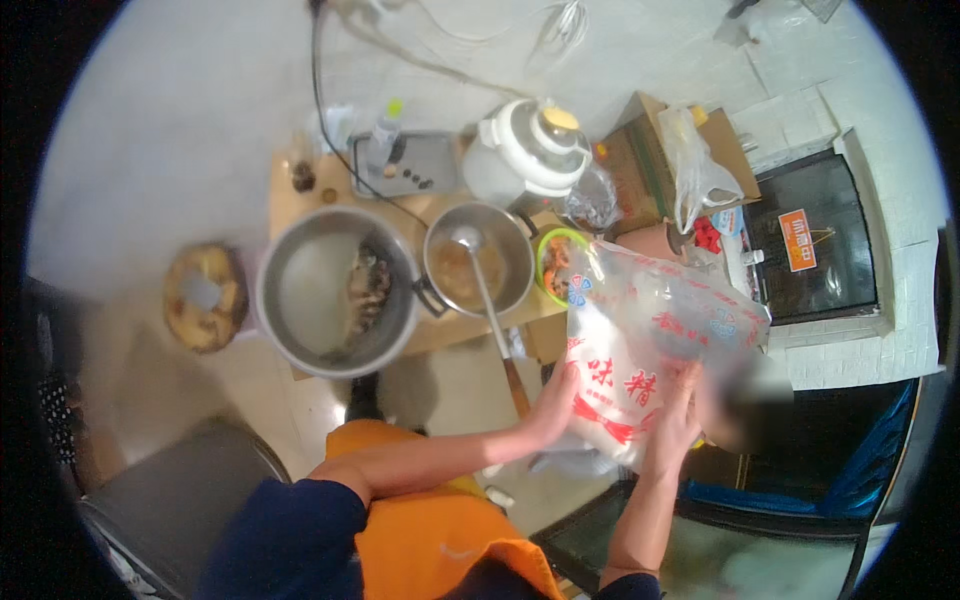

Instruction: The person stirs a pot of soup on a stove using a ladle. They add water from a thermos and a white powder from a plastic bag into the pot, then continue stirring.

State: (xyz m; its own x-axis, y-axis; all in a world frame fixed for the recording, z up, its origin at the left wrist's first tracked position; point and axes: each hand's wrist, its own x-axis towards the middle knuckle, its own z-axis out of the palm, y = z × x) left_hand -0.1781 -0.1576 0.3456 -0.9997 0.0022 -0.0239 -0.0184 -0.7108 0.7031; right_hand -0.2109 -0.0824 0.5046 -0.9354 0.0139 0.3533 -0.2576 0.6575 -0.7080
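Note:
Between my two hands is a clear plastic bag of white seasoning (611,375) with red printing, its upper part slack and see-through. My left hand (553,401) grips the bag's left side; my right hand (679,412) grips its right side. Just left of the bag, a green-rimmed bowl (541,262) contains orange and brown food. A steel pot (442,225) holds brownish liquid and a ladle (491,307) with a wooden handle, which leans over the rim towards my left hand. The larger metal pot (271,259) beside it contains cloudy liquid and a dark, mottled piece of food.
A white electric cooker (495,169) stands behind the steel pot. A grey tray (442,150) carries a bottle. On the right are a cardboard box (630,169) and a plastic bag (694,172). Part of a person's blurred head (757,409) shows at right. A stool (176,300) stands left.

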